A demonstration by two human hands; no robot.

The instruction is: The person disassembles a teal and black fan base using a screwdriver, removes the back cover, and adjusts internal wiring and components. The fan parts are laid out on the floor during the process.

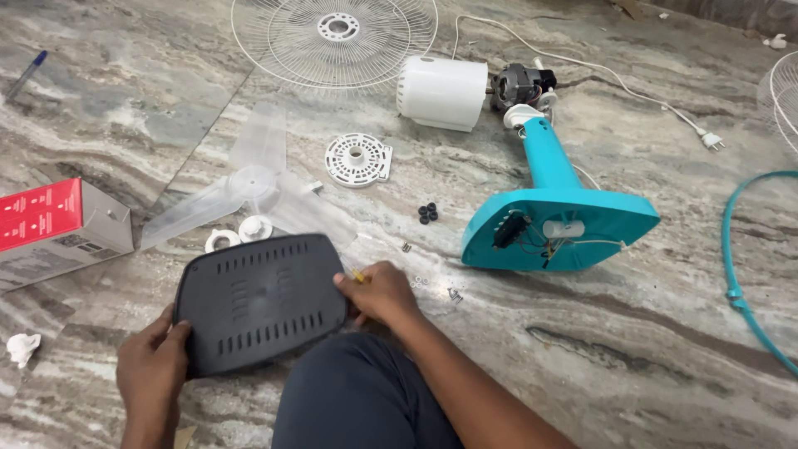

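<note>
A black vented plastic base cover (258, 301) rests over my knee, flat side up. My left hand (152, 362) grips its near left edge. My right hand (378, 293) holds its right edge, and a thin yellow-tipped tool (357, 274) pokes out between the fingers. Just beyond lies the turquoise fan stand (559, 218) on its side, its open underside showing wires and a white part. The clear fan blade (258, 185) lies on the floor behind the cover.
On the marble floor lie a white wire grille (334, 37), a white motor housing (441, 92) with bare motor (520, 86), a round white plate (357, 160), black rubber feet (428, 213), small screws (455, 294), a red and grey box (58, 230), a turquoise ring (740, 274), a power cord (632, 91).
</note>
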